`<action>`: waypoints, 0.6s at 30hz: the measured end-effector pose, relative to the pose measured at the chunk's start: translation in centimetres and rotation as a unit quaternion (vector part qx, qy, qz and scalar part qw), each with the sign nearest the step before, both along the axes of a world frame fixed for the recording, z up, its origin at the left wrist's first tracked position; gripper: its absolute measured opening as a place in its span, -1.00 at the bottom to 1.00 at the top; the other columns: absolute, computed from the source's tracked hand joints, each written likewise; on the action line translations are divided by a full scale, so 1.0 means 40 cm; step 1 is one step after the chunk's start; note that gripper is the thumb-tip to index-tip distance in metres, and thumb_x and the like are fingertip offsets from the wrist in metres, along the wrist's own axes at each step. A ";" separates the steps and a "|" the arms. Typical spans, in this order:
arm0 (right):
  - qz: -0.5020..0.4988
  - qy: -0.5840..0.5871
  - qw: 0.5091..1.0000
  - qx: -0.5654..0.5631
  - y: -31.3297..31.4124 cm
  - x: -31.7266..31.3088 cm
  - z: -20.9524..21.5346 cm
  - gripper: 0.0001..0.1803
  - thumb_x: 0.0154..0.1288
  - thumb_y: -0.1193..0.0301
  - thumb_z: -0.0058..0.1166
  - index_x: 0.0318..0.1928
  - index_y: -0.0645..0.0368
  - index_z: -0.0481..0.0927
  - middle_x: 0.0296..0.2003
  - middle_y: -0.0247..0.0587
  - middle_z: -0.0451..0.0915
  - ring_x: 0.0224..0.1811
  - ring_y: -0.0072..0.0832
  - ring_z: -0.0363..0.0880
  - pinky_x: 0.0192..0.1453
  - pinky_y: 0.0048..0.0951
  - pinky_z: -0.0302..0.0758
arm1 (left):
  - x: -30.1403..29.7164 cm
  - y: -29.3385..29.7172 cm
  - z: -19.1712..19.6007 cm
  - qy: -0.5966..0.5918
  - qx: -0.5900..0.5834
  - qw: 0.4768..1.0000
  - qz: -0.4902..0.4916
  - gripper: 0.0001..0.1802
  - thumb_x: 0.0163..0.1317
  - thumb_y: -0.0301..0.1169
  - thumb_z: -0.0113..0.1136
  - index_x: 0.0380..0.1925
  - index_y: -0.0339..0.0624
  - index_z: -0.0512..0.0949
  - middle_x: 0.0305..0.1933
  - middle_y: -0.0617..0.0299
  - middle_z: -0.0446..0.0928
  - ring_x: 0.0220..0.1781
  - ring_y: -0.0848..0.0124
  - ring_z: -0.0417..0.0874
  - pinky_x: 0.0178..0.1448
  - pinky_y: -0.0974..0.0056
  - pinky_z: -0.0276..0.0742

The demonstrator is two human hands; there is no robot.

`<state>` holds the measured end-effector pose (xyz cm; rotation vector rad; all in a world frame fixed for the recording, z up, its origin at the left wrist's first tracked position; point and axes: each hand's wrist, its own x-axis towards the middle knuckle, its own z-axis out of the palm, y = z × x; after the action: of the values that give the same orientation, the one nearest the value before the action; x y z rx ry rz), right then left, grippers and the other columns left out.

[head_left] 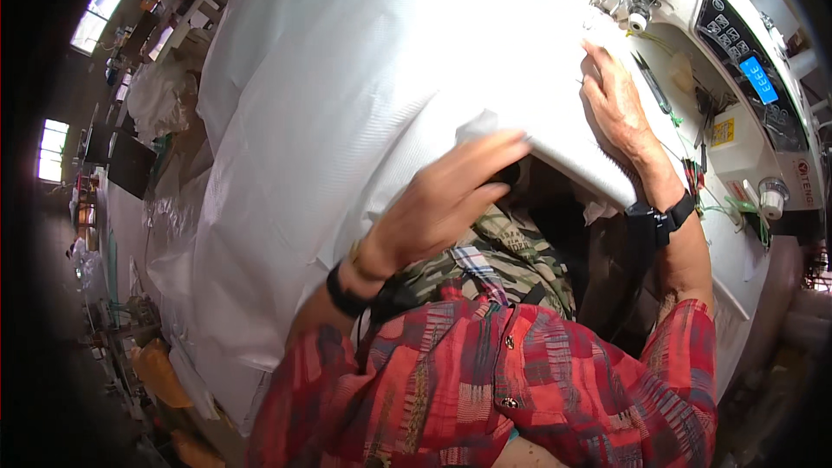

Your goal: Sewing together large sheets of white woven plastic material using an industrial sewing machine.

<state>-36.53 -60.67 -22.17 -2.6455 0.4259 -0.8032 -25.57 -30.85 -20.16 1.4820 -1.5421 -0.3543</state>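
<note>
A large white sheet of shiny, finely ribbed material (347,78) spreads over the work surface and hangs down toward my lap. My left hand (442,195) is over its near edge, somewhat smeared by motion. Its fingers are stretched out with the thumb apart, and I see nothing held in them. At the sheet's right side, close to the sewing machine (667,0), my right hand (617,104) lies with its fingers extended on the material. A folded or rolled edge of the sheet (589,172) runs below that wrist. Glare washes out the material near the right fingertips.
Right of my right hand, dark tweezers or thread snips (652,82) lie on the machine bed. A control panel with a lit blue display (758,79) is on the machine. Clear plastic wrapping (160,104) and cluttered shelves stand at the left.
</note>
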 end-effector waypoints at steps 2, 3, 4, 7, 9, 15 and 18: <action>0.000 0.006 1.000 0.014 -0.001 0.002 0.004 -0.52 0.26 0.49 -0.01 0.20 0.34 0.42 0.00 0.19 0.53 0.09 0.04 0.49 0.21 -0.12 0.40 | -0.037 0.163 -0.085 0.252 0.091 0.960 0.079 -0.62 0.40 -0.60 -0.01 0.21 -0.41 0.42 0.23 -0.04 0.51 0.21 0.21 0.58 0.29 0.25 0.45; 0.004 -0.014 0.999 0.051 0.002 0.003 0.007 -0.55 0.28 0.47 -0.01 0.17 0.33 0.45 -0.03 0.19 0.55 0.07 0.04 0.50 0.19 -0.12 0.41 | -0.047 0.252 -0.127 0.356 0.115 0.920 0.114 -0.63 0.45 -0.54 -0.05 0.21 -0.41 0.41 0.20 0.00 0.53 0.16 0.28 0.60 0.26 0.29 0.47; 0.005 -0.037 0.995 0.088 0.008 0.002 0.012 -0.59 0.30 0.46 -0.01 0.15 0.33 0.47 -0.05 0.19 0.56 0.05 0.04 0.52 0.18 -0.13 0.42 | -0.058 0.334 -0.169 0.411 0.070 0.895 0.158 -0.62 0.47 -0.49 -0.08 0.21 -0.45 0.41 0.23 -0.03 0.50 0.15 0.30 0.60 0.23 0.31 0.48; -0.065 -0.049 0.997 0.012 0.057 -0.020 0.027 -0.69 0.37 0.39 0.03 0.06 0.27 0.55 -0.24 0.06 0.65 -0.19 -0.09 0.65 -0.06 -0.25 0.55 | -0.086 0.537 -0.265 0.413 0.082 0.820 0.388 -0.57 0.49 -0.37 -0.05 0.21 -0.50 0.39 0.24 -0.06 0.48 0.13 0.27 0.60 0.20 0.24 0.51; -0.066 -0.087 0.991 -0.076 0.109 -0.038 0.035 -0.79 0.35 0.41 0.12 -0.06 0.21 0.60 -0.39 -0.02 0.66 -0.36 -0.14 0.67 -0.26 -0.31 0.56 | -0.077 0.624 -0.283 0.349 0.062 0.815 0.459 -0.58 0.48 -0.35 -0.04 0.18 -0.47 0.41 0.21 -0.07 0.50 0.12 0.22 0.61 0.19 0.22 0.52; 0.080 -0.034 0.996 -0.018 0.361 -0.097 -0.064 -0.93 0.26 0.50 0.19 -0.32 0.22 0.58 -0.39 -0.06 0.61 -0.36 -0.16 0.62 -0.26 -0.27 0.56 | 0.271 0.707 -0.024 -0.011 0.081 0.839 0.537 -0.59 0.45 -0.29 -0.02 0.11 -0.40 0.49 0.15 -0.10 0.54 0.06 0.10 0.61 0.15 0.15 0.52; 0.042 -0.050 0.967 0.247 0.421 -0.072 -0.130 -0.75 0.35 0.32 0.11 -0.13 0.25 0.66 -0.28 -0.03 0.65 -0.23 -0.14 0.66 -0.10 -0.26 0.56 | 0.553 0.626 0.138 -0.218 0.201 0.804 0.516 -0.60 0.43 -0.26 -0.01 0.08 -0.36 0.52 0.12 -0.12 0.56 0.03 0.04 0.62 0.13 0.12 0.53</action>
<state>-39.41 -43.84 -27.39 -2.1374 0.4214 -0.6926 -3.46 -5.82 -14.62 2.6259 -0.7490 0.3660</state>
